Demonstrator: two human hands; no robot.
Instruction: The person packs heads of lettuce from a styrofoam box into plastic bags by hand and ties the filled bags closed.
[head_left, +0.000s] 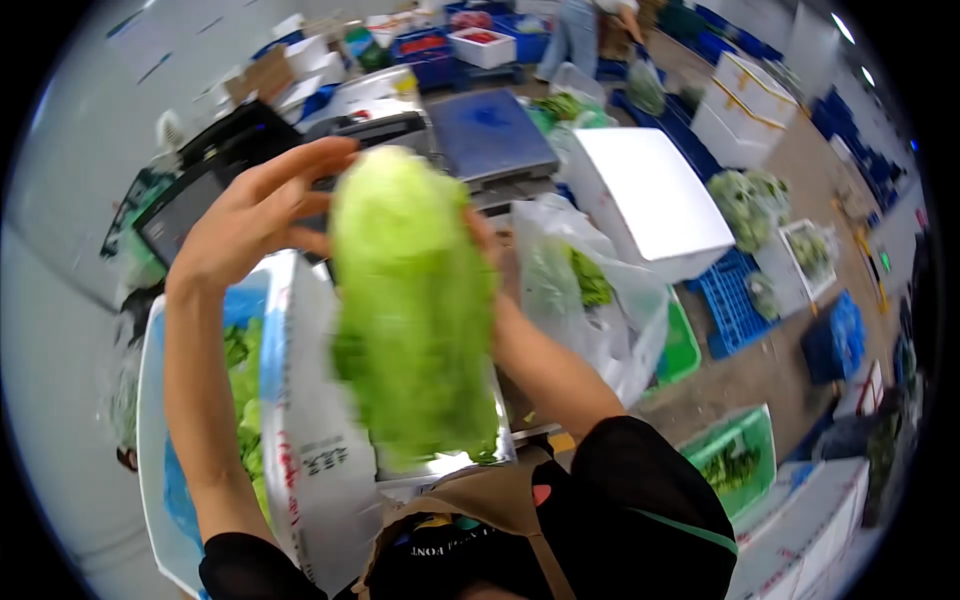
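Note:
A long green head of lettuce [405,300] is held up in front of me, its pale base uppermost and its leaves hanging down, blurred by motion. My right hand [482,245] grips it from the right side, with most of the fingers hidden behind it. To the left, my left hand [258,210] has its fingers spread, the tips close to the upper part of the lettuce; whether they touch it I cannot tell. Below the left forearm stands a white foam box [283,400] lined with blue plastic, with green leaves [248,390] inside.
Ahead is a weighing scale with a blue platform [490,135], beside a dark monitor [185,205]. A clear plastic bag [560,290] with greens and a white foam box [650,195] stand to the right. Farther right is a green crate [755,455]. Another person [575,40] stands at the back.

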